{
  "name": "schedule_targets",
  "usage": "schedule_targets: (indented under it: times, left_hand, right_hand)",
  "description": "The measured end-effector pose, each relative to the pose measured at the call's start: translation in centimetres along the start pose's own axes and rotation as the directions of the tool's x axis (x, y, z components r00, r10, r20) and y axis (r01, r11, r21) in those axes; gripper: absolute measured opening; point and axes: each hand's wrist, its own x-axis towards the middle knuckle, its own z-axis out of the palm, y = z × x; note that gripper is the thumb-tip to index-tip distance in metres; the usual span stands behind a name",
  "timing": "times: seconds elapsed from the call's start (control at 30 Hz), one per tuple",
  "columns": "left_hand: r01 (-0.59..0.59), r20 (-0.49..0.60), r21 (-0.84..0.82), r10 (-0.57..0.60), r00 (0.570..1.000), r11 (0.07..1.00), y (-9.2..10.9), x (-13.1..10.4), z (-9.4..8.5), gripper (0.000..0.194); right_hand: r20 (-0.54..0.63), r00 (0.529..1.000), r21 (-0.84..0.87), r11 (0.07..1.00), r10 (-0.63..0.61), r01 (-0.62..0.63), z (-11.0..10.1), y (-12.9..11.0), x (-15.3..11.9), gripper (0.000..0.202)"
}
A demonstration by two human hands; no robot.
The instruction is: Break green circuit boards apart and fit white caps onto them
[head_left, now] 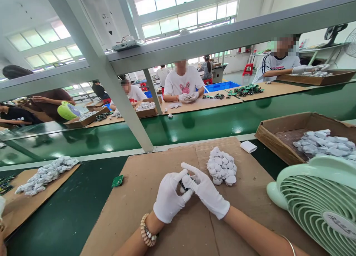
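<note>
Left hand (169, 199) and right hand (208, 193) are gripping a dark piece (184, 186), probably needing steadiness; white pile (221, 167) lying at one o'clock.

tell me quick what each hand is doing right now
Left hand: closed on a small dark part, fingertips pinching it.
Right hand: fingers bent around the same part; exact contact hidden.

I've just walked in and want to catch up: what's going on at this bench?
The left hand and right hand, both in white gloves, hold a small dark part between them, mostly hidden by fingers. Beneath is a cardboard sheet, bearing a pile of white pieces and a green circuit board. Across the bench sits a co-worker, gloved hands together.
</note>
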Motion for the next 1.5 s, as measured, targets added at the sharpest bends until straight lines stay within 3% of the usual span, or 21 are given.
schedule_targets:
  times: [0.2, 0.37, 0.47, 0.57, 0.73, 0.83, 1.0, 1.2, 1.33, 1.5]
  left_hand:
    - [0.08, 0.101, -0.179, -0.062, 0.993, 0.981, -0.4, 0.0, -0.1, 0.05]
    - [0.302, 0.178, -0.43, -0.248, 0.952, 0.851, -0.6, 0.3, -0.4, 0.048]
    - [0.366, 0.27, -0.492, -0.261, 0.927, 0.79, -0.7, 0.8, -0.9, 0.044]
    - [0.325, 0.291, -0.479, -0.202, 0.935, 0.815, -0.8, 1.1, -1.1, 0.043]
    - [0.127, 0.232, -0.353, -0.045, 0.972, 0.927, -0.9, 0.9, -0.9, 0.04]
    - [0.236, 0.235, -0.432, -0.145, 0.961, 0.871, -0.8, 0.9, -1.1, 0.043]
    - [0.4, 0.339, -0.561, -0.239, 0.91, 0.725, -0.9, 1.4, -2.0, 0.052]
    - [0.483, 0.426, -0.612, -0.253, 0.868, 0.626, -1.5, 1.2, -2.1, 0.055]
    - [0.468, 0.424, -0.604, -0.238, 0.874, 0.645, -1.5, 1.3, -2.1, 0.052]
    - [0.357, 0.426, -0.529, -0.124, 0.896, 0.769, -1.4, 1.8, -2.2, 0.046]
  right_hand:
    - [0.054, 0.998, 0.021, 1.0, -0.023, 0.022, -1.4, -0.9, 0.3, 0.051]
    - [0.12, 0.991, -0.078, 0.995, -0.056, 0.065, -2.0, -2.1, 0.2, 0.045]
    - [0.119, 0.991, -0.098, 0.993, -0.06, 0.071, -1.8, -2.5, 0.0, 0.044]
    - [0.092, 0.995, -0.104, 0.993, -0.047, 0.056, -1.4, -2.4, -0.1, 0.045]
    - [0.027, 1.0, -0.076, 0.997, 0.008, -0.006, -1.1, -1.8, -0.1, 0.042]
    - [0.046, 0.999, -0.04, 0.999, 0.028, -0.026, -1.3, -2.0, 0.0, 0.044]
    - [0.239, 0.966, 0.153, 0.979, 0.095, -0.135, -1.6, -2.8, -0.1, 0.052]
    - [0.258, 0.964, 0.015, 0.998, 0.058, -0.064, -1.9, -2.5, -0.2, 0.056]
    - [0.252, 0.967, -0.016, 0.999, 0.04, -0.037, -2.0, -2.0, -0.2, 0.055]
    - [0.301, 0.952, 0.026, 0.997, 0.055, -0.066, -2.3, -1.7, 0.2, 0.06]
